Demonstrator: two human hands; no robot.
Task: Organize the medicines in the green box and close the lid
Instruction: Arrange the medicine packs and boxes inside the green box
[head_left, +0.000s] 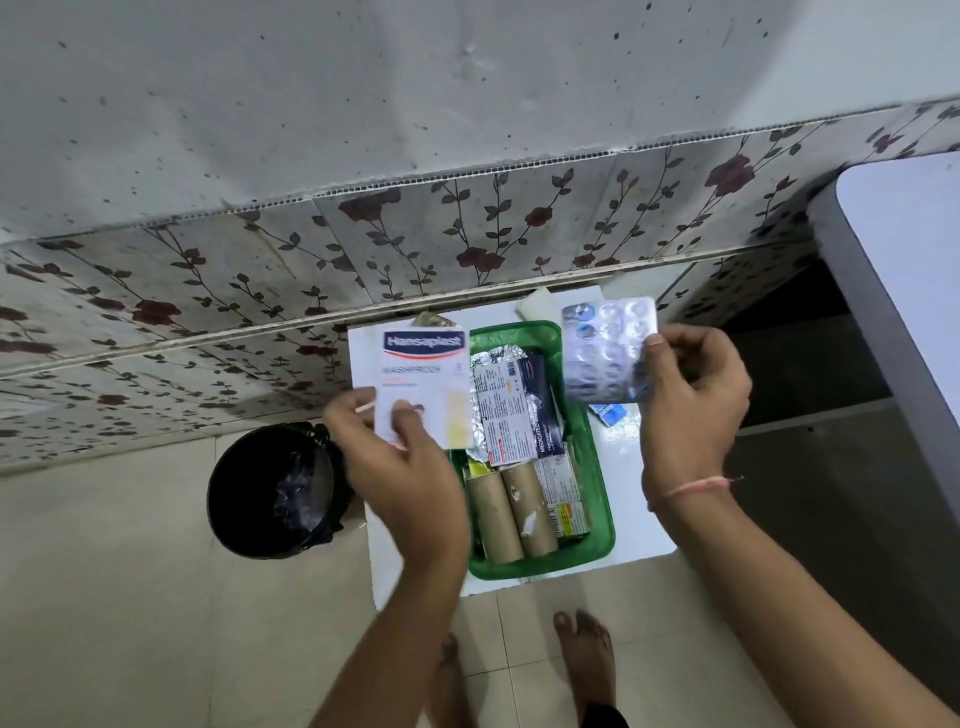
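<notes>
The green box stands open on a small white table. Inside lie two brown bandage rolls, a dark Hansaplast packet, foil strips and small printed packs. My left hand holds a white Hansaplast plaster pack above the box's left edge. My right hand pinches a silver blister strip of tablets above the box's right side. A blue blister strip lies on the table beside the box. No lid is visible.
A black bin with a dark liner stands on the floor left of the table. A flowered tile wall runs behind. A white surface juts in at right. My bare feet are below the table.
</notes>
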